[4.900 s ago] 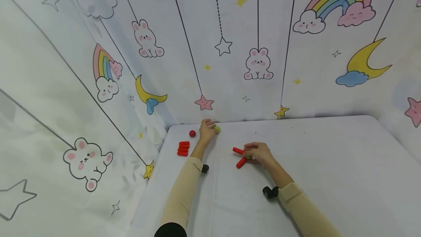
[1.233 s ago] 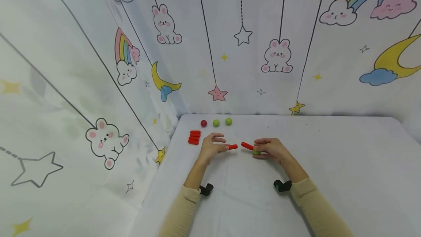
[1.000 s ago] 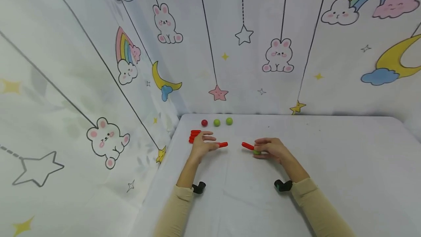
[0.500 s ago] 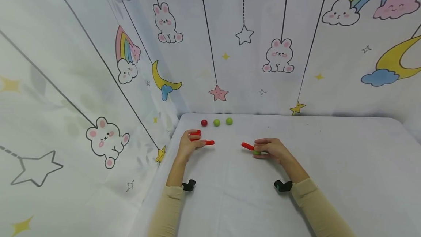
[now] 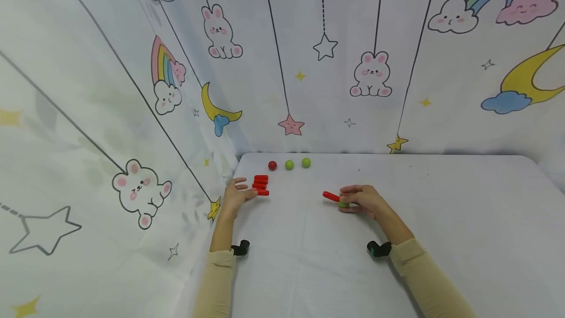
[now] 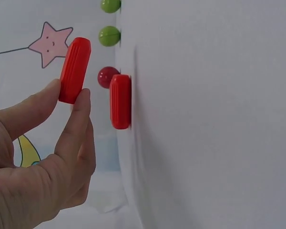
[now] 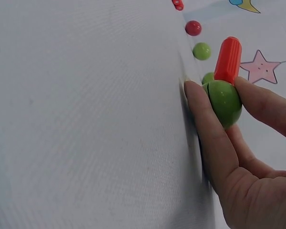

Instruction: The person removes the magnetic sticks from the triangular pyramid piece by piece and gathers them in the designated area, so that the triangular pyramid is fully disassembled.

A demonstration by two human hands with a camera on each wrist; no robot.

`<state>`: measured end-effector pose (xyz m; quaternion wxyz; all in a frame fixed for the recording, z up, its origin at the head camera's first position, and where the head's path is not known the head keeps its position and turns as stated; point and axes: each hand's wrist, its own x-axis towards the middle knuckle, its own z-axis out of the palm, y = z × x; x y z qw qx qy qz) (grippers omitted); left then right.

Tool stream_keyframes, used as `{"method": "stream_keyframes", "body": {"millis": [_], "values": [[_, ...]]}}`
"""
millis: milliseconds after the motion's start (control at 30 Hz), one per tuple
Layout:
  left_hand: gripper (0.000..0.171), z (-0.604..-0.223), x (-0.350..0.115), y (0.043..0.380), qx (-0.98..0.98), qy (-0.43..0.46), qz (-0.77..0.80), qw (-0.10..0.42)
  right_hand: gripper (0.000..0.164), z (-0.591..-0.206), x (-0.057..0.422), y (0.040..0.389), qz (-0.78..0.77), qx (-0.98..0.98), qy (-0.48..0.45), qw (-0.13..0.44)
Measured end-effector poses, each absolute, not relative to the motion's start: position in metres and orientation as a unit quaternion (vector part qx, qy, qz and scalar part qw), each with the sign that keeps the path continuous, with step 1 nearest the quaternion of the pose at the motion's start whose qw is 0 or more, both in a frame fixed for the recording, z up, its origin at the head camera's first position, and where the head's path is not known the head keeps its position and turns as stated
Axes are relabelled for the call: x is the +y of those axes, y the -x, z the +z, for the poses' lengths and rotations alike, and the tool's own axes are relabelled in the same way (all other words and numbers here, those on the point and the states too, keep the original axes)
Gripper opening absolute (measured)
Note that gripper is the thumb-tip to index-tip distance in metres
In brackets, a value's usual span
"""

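At the left of the table my left hand (image 5: 234, 198) pinches a short ribbed red rod (image 6: 75, 70) between thumb and fingers. It hangs by the near end of a row of similar red rods (image 5: 261, 181); in the left wrist view it is tilted and off the cloth. Farther right, my right hand (image 5: 363, 199) holds a green ball (image 7: 225, 102) between thumb and fingers, low over the table. Another red rod (image 7: 228, 59) projects from that ball, its base meeting the ball's surface; how they join is hidden.
One red ball (image 5: 272, 165) and two green balls, the left one (image 5: 289, 165) and the right one (image 5: 306, 162), stand in a line near the back edge. White cloth covers the table (image 5: 441, 210). A printed curtain (image 5: 335, 23) rises behind it and along the left.
My left hand has carried its red rod leftward from near the right hand to the row of rods. The right hand has stayed almost still, holding the green ball with its rod.
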<state>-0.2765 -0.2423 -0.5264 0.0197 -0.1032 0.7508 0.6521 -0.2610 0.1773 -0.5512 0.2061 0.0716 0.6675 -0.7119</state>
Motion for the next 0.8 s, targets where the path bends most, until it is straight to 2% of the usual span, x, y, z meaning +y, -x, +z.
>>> {"method": "stream_keyframes", "body": {"millis": [300, 800], "values": [[0.076, -0.529, -0.257, 0.283, 0.766, 0.127, 0.63, 0.03, 0.056, -0.551, 0.179, 0.261, -0.719, 0.659, -0.07, 0.209], [0.064, -0.54, -0.254, 0.298, 0.818, 0.157, 0.553, 0.029, 0.059, -0.551, 0.18, 0.259, -0.724, 0.654, -0.069, 0.21]]}}
